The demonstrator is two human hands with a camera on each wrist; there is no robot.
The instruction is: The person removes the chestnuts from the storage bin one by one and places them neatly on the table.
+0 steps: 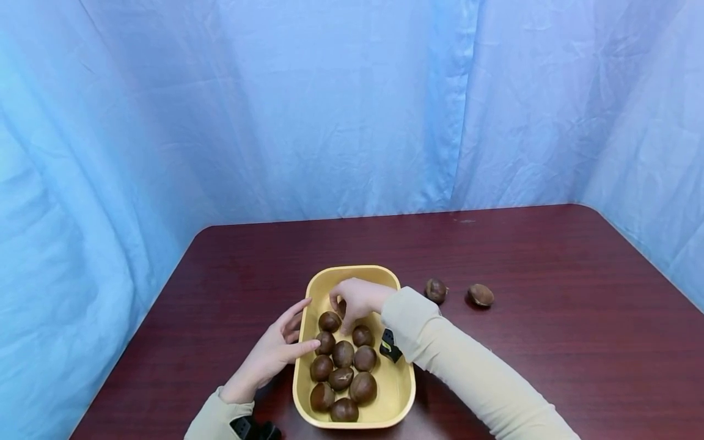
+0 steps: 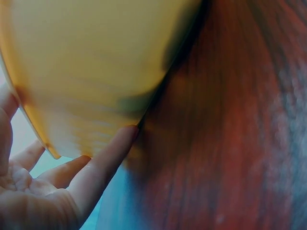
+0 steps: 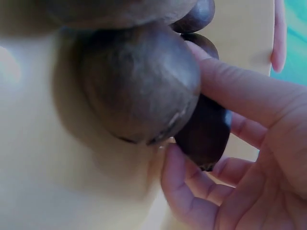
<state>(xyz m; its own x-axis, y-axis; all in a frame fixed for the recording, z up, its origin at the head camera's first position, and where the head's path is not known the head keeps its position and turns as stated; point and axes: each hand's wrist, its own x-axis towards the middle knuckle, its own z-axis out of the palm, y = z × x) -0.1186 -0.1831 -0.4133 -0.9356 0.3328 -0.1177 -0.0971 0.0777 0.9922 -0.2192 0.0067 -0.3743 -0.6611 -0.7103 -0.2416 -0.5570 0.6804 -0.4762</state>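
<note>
While a chestnut (image 1: 342, 307) sits pinched in the right hand (image 1: 359, 298) near the far edge of the yellow tray (image 1: 395, 391), the left hand (image 1: 271, 353) grips its left rim. Two loose chestnuts (image 1: 436, 291) lie on the worktop (image 1: 561, 287) past the tray's right edge. A yellow-green mark (image 1: 386, 346) on the black right-wrist device (image 1: 393, 354) is unreadable.

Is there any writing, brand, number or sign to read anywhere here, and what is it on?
No readable text in any view.
Black device on the right wrist: a small yellowish mark, too small to tell whether it is lettering.
Black device on the left wrist: no legible marking.
Yellow container and brown nuts: no lettering seen.
</note>
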